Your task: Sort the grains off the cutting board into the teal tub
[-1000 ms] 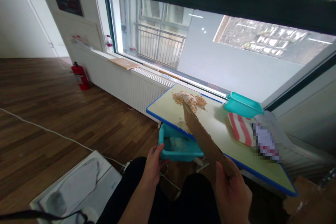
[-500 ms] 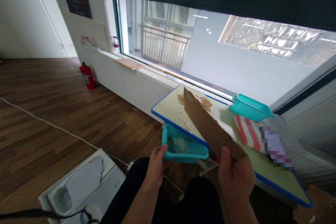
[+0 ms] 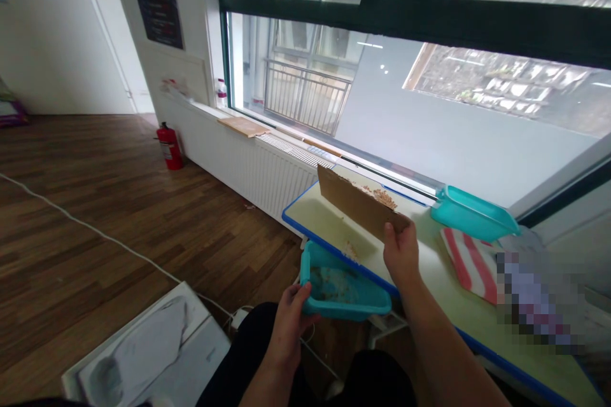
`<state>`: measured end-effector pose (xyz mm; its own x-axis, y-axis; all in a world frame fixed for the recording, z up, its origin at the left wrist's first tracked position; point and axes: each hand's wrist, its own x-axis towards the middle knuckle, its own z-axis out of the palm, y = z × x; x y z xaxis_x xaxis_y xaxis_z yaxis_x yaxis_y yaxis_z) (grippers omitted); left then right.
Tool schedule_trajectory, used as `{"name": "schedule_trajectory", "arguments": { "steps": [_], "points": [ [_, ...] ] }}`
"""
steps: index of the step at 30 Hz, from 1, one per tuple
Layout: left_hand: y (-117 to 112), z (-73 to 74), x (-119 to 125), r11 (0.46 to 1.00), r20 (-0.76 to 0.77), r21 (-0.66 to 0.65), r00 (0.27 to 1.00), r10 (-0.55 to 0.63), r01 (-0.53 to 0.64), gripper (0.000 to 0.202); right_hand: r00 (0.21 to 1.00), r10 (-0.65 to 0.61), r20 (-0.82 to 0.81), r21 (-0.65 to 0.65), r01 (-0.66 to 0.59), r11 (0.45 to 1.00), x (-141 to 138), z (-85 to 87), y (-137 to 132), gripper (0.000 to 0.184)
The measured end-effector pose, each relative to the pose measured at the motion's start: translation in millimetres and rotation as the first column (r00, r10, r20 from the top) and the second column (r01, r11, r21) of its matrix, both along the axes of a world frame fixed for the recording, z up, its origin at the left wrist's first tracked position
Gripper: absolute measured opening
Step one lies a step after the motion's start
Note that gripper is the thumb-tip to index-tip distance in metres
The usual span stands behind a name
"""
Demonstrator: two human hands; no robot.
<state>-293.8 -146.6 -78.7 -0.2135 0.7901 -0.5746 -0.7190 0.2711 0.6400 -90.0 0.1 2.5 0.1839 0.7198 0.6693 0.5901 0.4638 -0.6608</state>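
Observation:
My left hand (image 3: 291,318) grips the left end of a turquoise plastic bin (image 3: 351,311), which sits just below the table's front edge. Pale crumbs or dust lie on the bin's bottom. In my right hand (image 3: 401,248) is a strip of brown cardboard (image 3: 351,200), held on edge over the table (image 3: 305,210). Behind the cardboard a pile of small tan grains (image 3: 384,197) shows in part; the rest is hidden by the strip. A small patch of pale crumbs (image 3: 351,249) lies near the table's front edge, above the bin.
Toward the table's right stand a second turquoise bin (image 3: 477,213) and a red-and-white striped cloth (image 3: 470,264). A radiator (image 3: 267,172) runs under the window. A red fire extinguisher (image 3: 170,147) stands on the floor, and a white cable (image 3: 95,235) crosses it.
My right hand has carried the cardboard away from me, across the table toward the grains at the window side. My left hand keeps its grip on the bin. The view has shifted slightly.

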Motion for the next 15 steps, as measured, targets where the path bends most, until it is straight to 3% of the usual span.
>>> {"name": "schedule_trajectory", "arguments": {
  "steps": [6,15],
  "points": [
    [-5,-2.6,1,0.999,0.016,-0.004,0.999,-0.033,0.033,0.029,0.986,0.116,-0.119,-0.016,-0.119,0.993,6,-8.2,6,0.041],
    [3,-7.9,-10,1.000,-0.029,-0.008,0.999,-0.016,0.016,0.024,0.951,0.246,-0.190,-0.129,-0.272,0.953,11,3.6,-6,0.038]
  ]
}}
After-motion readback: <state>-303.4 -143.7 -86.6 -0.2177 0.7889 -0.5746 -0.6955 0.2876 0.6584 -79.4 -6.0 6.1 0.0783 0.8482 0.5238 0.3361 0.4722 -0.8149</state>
